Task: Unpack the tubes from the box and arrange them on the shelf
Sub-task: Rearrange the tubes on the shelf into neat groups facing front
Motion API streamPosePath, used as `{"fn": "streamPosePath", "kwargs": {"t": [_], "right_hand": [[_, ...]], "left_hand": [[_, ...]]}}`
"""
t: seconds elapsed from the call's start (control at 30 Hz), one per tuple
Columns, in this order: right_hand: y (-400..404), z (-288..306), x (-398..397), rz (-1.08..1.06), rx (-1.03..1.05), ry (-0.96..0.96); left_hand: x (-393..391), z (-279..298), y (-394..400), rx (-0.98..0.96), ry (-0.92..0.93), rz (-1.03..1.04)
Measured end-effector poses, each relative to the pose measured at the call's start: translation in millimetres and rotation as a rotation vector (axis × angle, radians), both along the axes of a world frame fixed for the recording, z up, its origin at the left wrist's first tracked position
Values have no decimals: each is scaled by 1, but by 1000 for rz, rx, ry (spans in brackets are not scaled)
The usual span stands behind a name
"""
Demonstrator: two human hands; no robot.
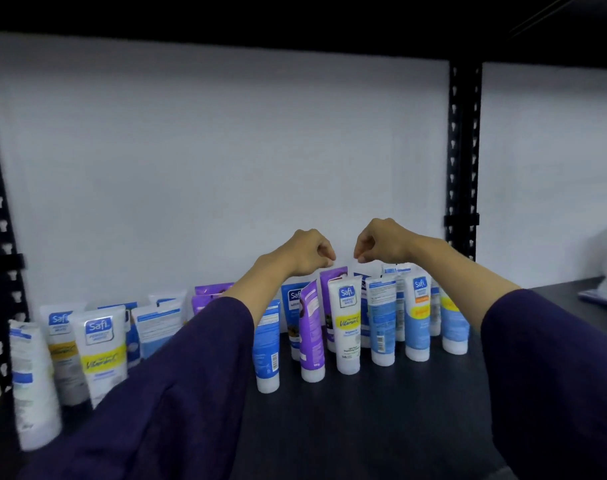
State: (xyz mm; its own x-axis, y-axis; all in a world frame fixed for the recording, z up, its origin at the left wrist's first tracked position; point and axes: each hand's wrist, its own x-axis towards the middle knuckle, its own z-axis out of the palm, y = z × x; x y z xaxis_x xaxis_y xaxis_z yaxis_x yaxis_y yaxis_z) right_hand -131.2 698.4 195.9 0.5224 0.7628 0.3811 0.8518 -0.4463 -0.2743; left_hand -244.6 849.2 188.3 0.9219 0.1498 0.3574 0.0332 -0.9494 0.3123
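Several upright tubes stand cap-down in rows on the dark shelf (381, 420). Among them are a white and yellow tube (347, 323), purple tubes (310, 327) and blue tubes (382, 320). Both my hands hover just above the middle group. My left hand (309, 251) has its fingers curled, the tips just over the crimped top of a purple tube (334, 273) at the back. My right hand (381, 244) is curled the same way a little to the right and holds nothing. The two hands are a short gap apart. No box is in view.
More white and blue tubes (99, 344) stand at the left end of the shelf, partly behind my left sleeve. Black slotted uprights (463, 150) frame the shelf against a white wall. A white object (606, 285) lies at the far right. Bare shelf runs along the front.
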Motion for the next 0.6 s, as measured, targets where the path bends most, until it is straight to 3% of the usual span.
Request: {"fn": "streamPosePath", "kwargs": {"t": [0.6], "right_hand": [[13, -19, 22, -27, -213, 36]], "left_hand": [[29, -10, -1, 61, 86, 7]]}}
